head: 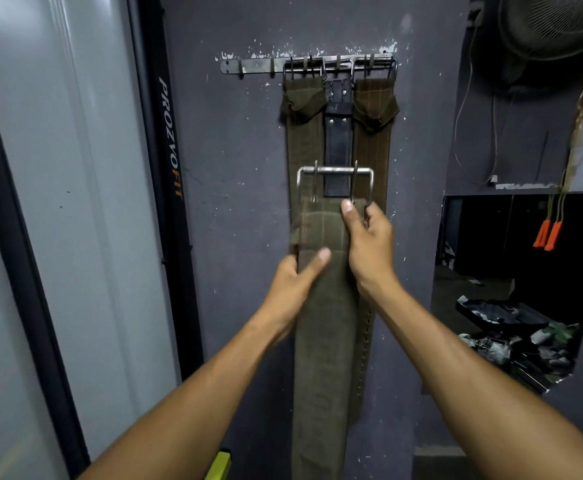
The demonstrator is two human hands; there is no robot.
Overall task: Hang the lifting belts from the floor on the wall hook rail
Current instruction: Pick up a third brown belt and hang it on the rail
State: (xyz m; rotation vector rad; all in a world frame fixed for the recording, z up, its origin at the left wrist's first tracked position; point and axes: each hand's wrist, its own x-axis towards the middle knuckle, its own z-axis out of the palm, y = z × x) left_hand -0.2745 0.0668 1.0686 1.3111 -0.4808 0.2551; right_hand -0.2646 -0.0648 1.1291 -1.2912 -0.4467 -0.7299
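Note:
I hold an olive-green lifting belt [321, 341] upright in front of the wall, its steel buckle [335, 178] on top. My left hand [293, 282] pinches the belt's left edge below the buckle. My right hand [366, 240] grips the belt's right side just under the buckle. High on the wall is the metal hook rail [248, 65]. Three belts hang from its right part: an olive one [302, 133], a narrow black leather one [338, 140] and a brown one [375, 133]. The rail's left hooks are bare. The held buckle is well below the rail.
A grey and black machine frame marked PROZVOFIT [170, 140] stands close on the left. A fan [557, 26] and cables hang at the upper right, with orange-handled cords [548, 233] beside a dark opening [512, 271] holding clutter.

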